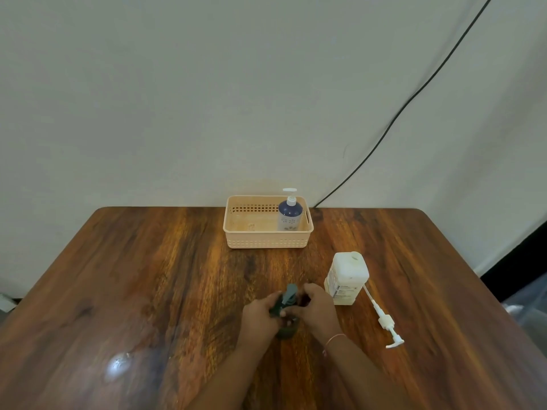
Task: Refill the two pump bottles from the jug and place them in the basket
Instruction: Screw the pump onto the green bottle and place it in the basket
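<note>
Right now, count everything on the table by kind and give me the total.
Pump bottles: 2, the blue bottle in the basket and the green bottle held by the left hand and right hand
Jugs: 1, the white jug
Baskets: 1
Loose pumps: 1, the white pump lying beside the jug
Total: 5

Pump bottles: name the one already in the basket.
The blue bottle with white pump, upright in the peach plastic basket; the dark green bottle is out on the wooden table.
</note>
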